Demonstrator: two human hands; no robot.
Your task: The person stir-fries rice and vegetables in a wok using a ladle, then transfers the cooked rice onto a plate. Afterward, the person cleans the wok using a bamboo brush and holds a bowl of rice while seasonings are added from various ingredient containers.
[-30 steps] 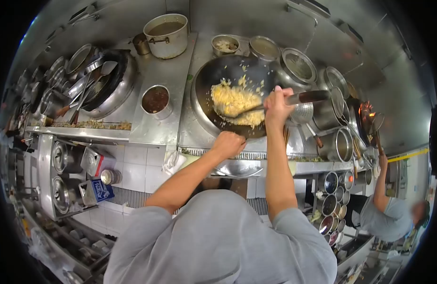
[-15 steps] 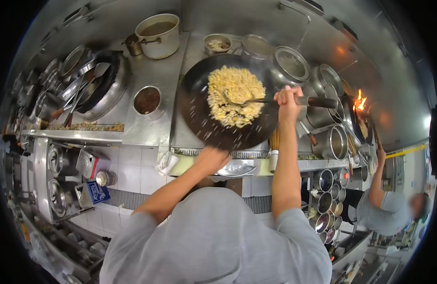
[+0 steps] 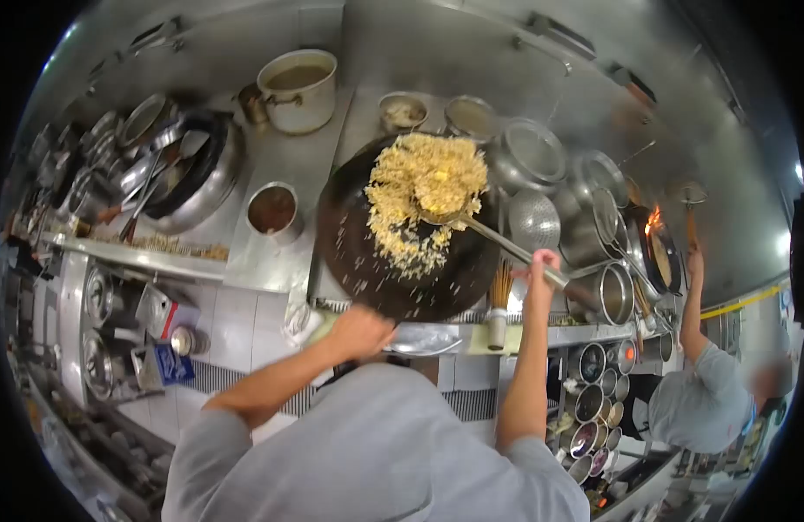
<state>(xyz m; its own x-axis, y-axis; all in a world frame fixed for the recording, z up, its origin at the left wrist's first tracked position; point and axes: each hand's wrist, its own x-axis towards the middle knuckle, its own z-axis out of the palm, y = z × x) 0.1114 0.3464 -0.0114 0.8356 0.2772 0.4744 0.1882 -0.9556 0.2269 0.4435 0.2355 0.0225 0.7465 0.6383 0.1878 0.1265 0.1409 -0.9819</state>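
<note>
Fried rice is bunched toward the far side of a dark wok, with loose grains scattered over the near side. My left hand is closed at the wok's near edge; what part it grips is hidden under the fingers. My right hand is wrapped round the long handle of a ladle. The ladle's bowl rests in the rice, its handle slanting down to the right. Just right of the wok sits a perforated strainer.
Left of the wok stands a metal container of dark sauce, with a large stockpot behind. Skewer-like sticks stand in a holder by the front edge. At far right, a co-worker holds a pan near flames.
The rice has shifted toward the wok's far side and spread. My right hand has come nearer my body, and the ladle's handle now slants more. My left hand stays at the wok's near edge.
</note>
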